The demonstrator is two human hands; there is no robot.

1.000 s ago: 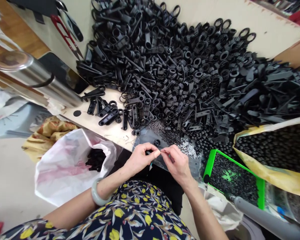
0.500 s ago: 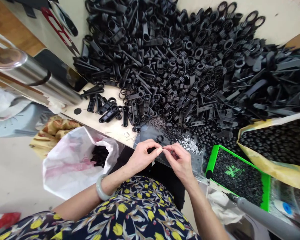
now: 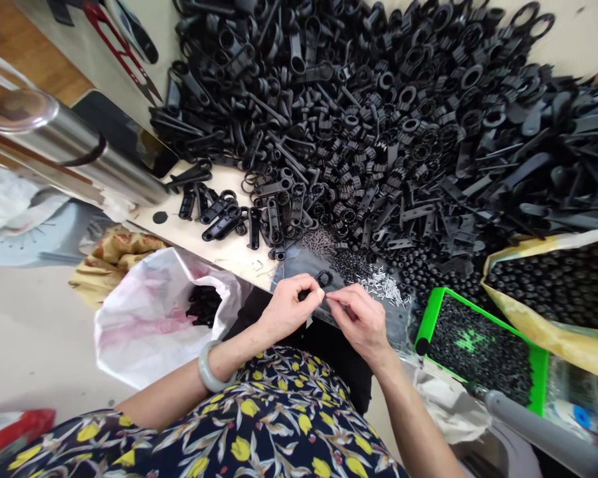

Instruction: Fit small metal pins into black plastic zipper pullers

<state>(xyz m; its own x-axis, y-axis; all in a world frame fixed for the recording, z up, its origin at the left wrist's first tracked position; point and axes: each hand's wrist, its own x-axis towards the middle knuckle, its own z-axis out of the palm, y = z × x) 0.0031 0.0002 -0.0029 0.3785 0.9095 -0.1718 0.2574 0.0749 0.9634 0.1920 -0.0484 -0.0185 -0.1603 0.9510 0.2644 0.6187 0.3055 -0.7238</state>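
My left hand (image 3: 294, 304) and my right hand (image 3: 359, 317) meet fingertip to fingertip at the table's front edge. Both are closed in a pinch, and whatever lies between the fingertips is too small to make out. Just behind them on a dark mat (image 3: 294, 262) lies a black ring-shaped part (image 3: 323, 277). Small silvery pins (image 3: 385, 285) are scattered beyond my right hand. Tiny brownish pieces (image 3: 317, 241) and small black bits (image 3: 349, 262) form little heaps behind the ring.
A large pile of black plastic parts (image 3: 359, 119) covers the table. At right are a green tray (image 3: 431, 312) of small black pieces and a yellow-edged bag (image 3: 523, 318). At left stand a steel flask (image 3: 124, 172), red-handled scissors (image 3: 114, 46) and a white sack (image 3: 129, 332).
The whole view has shifted slightly, with things lying a little further right. My hands stay pinched together, and the black ring behind them shows more clearly.
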